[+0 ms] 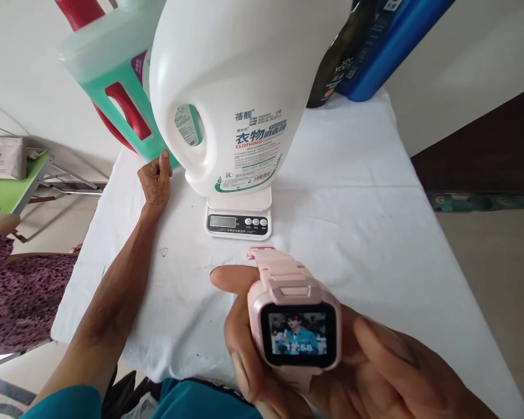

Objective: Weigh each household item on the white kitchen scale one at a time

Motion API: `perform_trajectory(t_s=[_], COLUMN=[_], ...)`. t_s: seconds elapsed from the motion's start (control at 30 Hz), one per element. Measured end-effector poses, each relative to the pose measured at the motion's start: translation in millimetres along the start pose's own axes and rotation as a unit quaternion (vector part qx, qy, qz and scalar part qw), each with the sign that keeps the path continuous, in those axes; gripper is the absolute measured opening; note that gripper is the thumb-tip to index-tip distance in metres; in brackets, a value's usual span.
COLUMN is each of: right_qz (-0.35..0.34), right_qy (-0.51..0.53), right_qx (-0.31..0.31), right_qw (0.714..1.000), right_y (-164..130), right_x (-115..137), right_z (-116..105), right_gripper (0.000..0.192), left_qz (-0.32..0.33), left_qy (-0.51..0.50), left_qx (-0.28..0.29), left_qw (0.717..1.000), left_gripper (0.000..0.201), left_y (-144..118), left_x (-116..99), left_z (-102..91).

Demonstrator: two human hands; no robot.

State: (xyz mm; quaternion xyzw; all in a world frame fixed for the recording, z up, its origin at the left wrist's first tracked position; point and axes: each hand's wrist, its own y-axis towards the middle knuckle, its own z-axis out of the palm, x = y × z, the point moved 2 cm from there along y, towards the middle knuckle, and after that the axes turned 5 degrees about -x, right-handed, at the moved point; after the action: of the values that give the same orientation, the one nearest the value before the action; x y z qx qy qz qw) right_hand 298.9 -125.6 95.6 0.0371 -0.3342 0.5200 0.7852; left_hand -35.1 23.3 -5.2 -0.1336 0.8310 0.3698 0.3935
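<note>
A pink smartwatch (299, 334) is held up close in my right hand (367, 361), its fingers wrapped about the strap and case. The lit screen shows a picture of a person and a time whose digits partly blend into it. My left hand (156, 180) lies closed on the white tablecloth, thumb up, beside the green liquid jug (113, 75); its curled fingers are mostly hidden. A large white laundry bottle (227, 75) stands on a small kitchen scale (238, 224), just beyond the watch. The scale's display looks blank.
A dark bottle (338, 70) and a blue cylinder (388, 58) stand at the table's back right. A red object (78, 11) rises behind the green jug. At left are a person's patterned sleeve (21, 291) and a green table (21, 180) bearing a beige package (6, 158).
</note>
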Motion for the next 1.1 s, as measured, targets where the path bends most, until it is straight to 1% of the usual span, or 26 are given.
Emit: perform_trajectory(t_s=[0.1,0.23,0.3,0.33,0.37,0.4,0.43,0.47,0.5,0.57,0.6,0.63,0.67,0.73,0.8,0.87,0.93,1.03,1.1], right_qz=[-0.016,-0.035,-0.046,-0.052,-0.056,-0.057,-0.057,-0.057,-0.059,-0.079,-0.094,-0.107,-0.120,-0.156,-0.193,-0.214,-0.233,-0.290,-0.336], right_qy=[0.010,-0.015,-0.081,-0.140,-0.214,-0.297,-0.382,-0.463,-0.538,-0.666,-0.720,-0.761,-0.786,-0.806,-0.813,-0.826,-0.841,-0.851,-0.841], right_qx=[0.024,0.043,0.034,0.027,0.019,0.014,0.010,0.007,0.008,-0.001,0.001,0.006,0.003,-0.019,-0.029,-0.040,-0.060,-0.102,-0.156], right_qw=[1.000,0.998,0.995,0.988,0.975,0.953,0.922,0.884,0.841,0.742,0.688,0.640,0.606,0.571,0.548,0.520,0.486,0.427,0.395], right_y=[5,12,17,21,26,31,37,44,50,63,69,74,78,84,84,80,74,67,65], right_x=[-1,1,4,5,5,3,-1,-7,-17,-40,-53,-65,-76,-92,-100,-104,-109,-123,-130], right_z=[-1,-1,0,0,0,-1,-1,-2,-3,-8,-11,-14,-18,-26,-33,-39,-45,-52,-56], right_gripper=[0.073,0.075,0.072,0.068,0.061,0.052,0.044,0.036,0.032,0.027,0.026,0.029,0.034,0.042,0.043,0.043,0.044,0.047,0.059], left_qz=[-0.003,0.003,-0.002,-0.004,-0.005,-0.006,-0.007,-0.009,-0.013,-0.023,-0.029,-0.035,-0.040,-0.045,-0.041,-0.023,0.006,0.046,0.057], left_qy=[-0.002,-0.011,-0.023,-0.031,-0.040,-0.049,-0.057,-0.064,-0.071,-0.087,-0.097,-0.108,-0.121,-0.145,-0.159,-0.162,-0.163,-0.171,-0.170], left_qx=[0.000,0.002,-0.001,-0.007,-0.014,-0.021,-0.026,-0.029,-0.029,-0.029,-0.030,-0.031,-0.029,-0.023,-0.022,-0.029,-0.040,-0.038,-0.022], left_qw=[1.000,1.000,1.000,0.999,0.999,0.999,0.998,0.997,0.997,0.996,0.994,0.993,0.991,0.988,0.986,0.986,0.986,0.984,0.984], left_gripper=[0.065,0.068,0.069,0.070,0.070,0.070,0.070,0.071,0.071,0.072,0.072,0.073,0.073,0.073,0.073,0.071,0.068,0.067,0.069], left_y=[0,-1,0,1,1,2,2,3,3,4,4,5,5,6,6,8,9,10,9], left_x=[1,2,2,1,1,-1,-3,-6,-9,-19,-25,-31,-38,-52,-66,-79,-90,-107,-115], left_z=[0.3,-0.4,-1.4,-2.3,-3.2,-4.2,-5.2,-6.2,-7.2,-9.5,-11.0,-12.5,-14.1,-17.3,-20.4,-23.3,-25.4,-25.2,-22.8])
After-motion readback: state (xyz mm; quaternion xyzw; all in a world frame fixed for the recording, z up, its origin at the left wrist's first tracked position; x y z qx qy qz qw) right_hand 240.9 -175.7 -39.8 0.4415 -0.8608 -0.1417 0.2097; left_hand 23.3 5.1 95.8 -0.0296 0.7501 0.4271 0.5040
